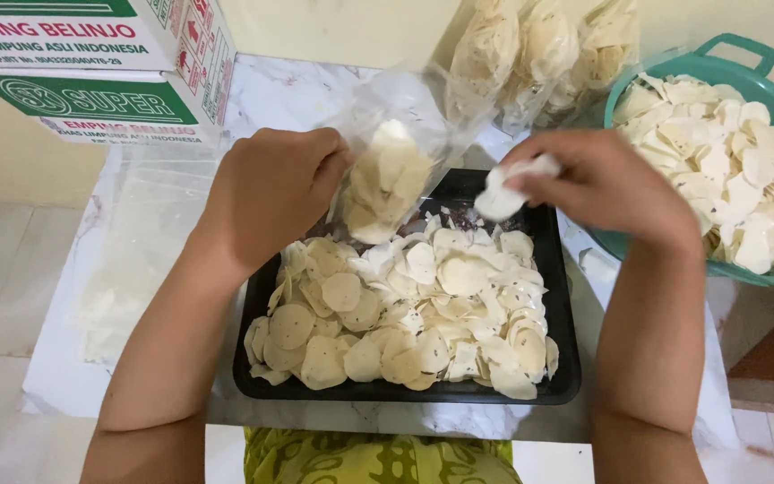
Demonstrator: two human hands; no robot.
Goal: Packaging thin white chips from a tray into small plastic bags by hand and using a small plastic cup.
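Marble table (297, 94) carries a black tray (559, 296) of chips. Left hand (270, 193) pinches a bag (396, 152) open; right hand (597, 179), at three o'clock, grips chips (508, 190), mid-filling.

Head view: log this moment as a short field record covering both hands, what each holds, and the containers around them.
left hand: holds a clear plastic bag open, partly filled with pale round chips
right hand: fingers pinch a few white chips near the bag's mouth
black tray: below both hands, heaped with chips
teal basin: at right, full of white chips
filled bags: at the back, against the wall
cardboard boxes: stacked at upper left
surface: white marble-look table
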